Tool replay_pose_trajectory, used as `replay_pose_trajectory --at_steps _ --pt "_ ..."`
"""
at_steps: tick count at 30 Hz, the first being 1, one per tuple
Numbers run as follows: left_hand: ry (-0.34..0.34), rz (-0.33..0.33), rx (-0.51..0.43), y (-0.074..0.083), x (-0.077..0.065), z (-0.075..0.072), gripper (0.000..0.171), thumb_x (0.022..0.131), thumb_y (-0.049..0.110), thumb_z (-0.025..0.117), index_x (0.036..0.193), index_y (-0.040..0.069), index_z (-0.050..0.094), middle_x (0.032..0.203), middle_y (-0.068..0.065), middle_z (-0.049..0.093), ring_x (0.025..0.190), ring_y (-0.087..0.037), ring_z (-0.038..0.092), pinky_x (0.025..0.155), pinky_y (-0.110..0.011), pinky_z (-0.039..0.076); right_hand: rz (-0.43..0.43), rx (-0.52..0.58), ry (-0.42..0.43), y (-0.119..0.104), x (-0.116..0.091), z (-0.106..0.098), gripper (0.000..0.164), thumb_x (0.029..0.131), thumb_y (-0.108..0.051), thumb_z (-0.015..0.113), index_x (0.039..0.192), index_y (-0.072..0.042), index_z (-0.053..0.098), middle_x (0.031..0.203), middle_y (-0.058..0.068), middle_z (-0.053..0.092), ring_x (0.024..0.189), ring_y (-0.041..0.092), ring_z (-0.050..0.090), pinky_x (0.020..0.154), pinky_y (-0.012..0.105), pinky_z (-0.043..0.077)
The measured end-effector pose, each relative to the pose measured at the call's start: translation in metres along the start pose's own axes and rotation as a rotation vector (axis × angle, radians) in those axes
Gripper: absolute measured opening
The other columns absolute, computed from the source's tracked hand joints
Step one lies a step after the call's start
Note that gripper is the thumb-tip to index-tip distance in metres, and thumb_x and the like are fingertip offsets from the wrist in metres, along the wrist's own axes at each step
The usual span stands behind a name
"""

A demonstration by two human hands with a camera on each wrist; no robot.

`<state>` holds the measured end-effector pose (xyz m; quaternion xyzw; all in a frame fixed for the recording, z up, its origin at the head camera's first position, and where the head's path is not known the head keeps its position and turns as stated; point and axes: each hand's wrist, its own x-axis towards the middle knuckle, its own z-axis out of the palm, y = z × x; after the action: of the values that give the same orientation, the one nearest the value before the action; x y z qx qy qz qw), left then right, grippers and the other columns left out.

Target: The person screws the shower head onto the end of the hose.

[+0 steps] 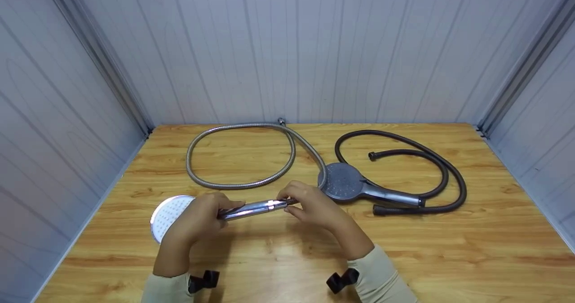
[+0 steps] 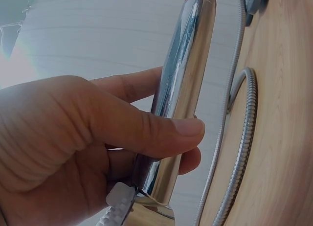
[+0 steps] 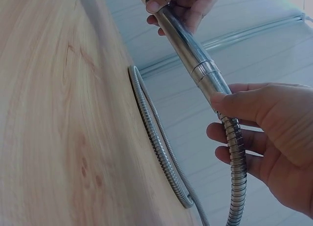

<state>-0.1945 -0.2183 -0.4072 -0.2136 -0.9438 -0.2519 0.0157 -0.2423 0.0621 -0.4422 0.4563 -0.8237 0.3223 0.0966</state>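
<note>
My left hand grips the chrome handle of a shower head, its round white nozzle face to the left and partly behind the hand. In the left wrist view, thumb and fingers wrap the shiny handle. At the handle's other end, my right hand pinches the metal end fitting of a silver shower hose. The right wrist view has that fitting in line with the handle, the ribbed hose hanging below. Whether the thread is fully engaged, I cannot tell.
Right of my hands lies a grey shower head, the silver hose crossing its edge. A black hose curls behind and beside it. The hose's free end lies near the back wall of the wooden table.
</note>
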Motion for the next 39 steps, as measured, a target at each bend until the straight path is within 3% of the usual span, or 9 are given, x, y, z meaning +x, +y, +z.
replay_pose_trajectory --at_steps 19,39 --pt "-0.008 0.008 -0.002 -0.0003 -0.0018 0.0004 0.059 0.068 -0.018 0.068 0.117 0.014 0.073 0.079 0.008 0.061 0.067 -0.012 0.045 0.057 -0.027 0.041 -0.045 0.018 0.012 0.0022 -0.0010 0.0007 0.021 0.085 0.003 0.070 0.104 -0.005 0.065 0.097 0.006 0.065 0.088 0.016 0.063 0.078 0.026 0.051" --pt "-0.003 0.007 0.001 -0.0004 -0.0012 0.0013 0.059 0.068 -0.019 0.066 0.117 0.013 0.073 0.082 0.007 0.064 0.067 -0.012 0.046 0.057 -0.027 0.041 -0.006 -0.007 -0.045 -0.0001 0.0004 -0.0020 0.019 0.090 -0.002 0.067 0.109 -0.003 0.067 0.101 0.007 0.067 0.090 0.016 0.063 0.080 0.027 0.051"
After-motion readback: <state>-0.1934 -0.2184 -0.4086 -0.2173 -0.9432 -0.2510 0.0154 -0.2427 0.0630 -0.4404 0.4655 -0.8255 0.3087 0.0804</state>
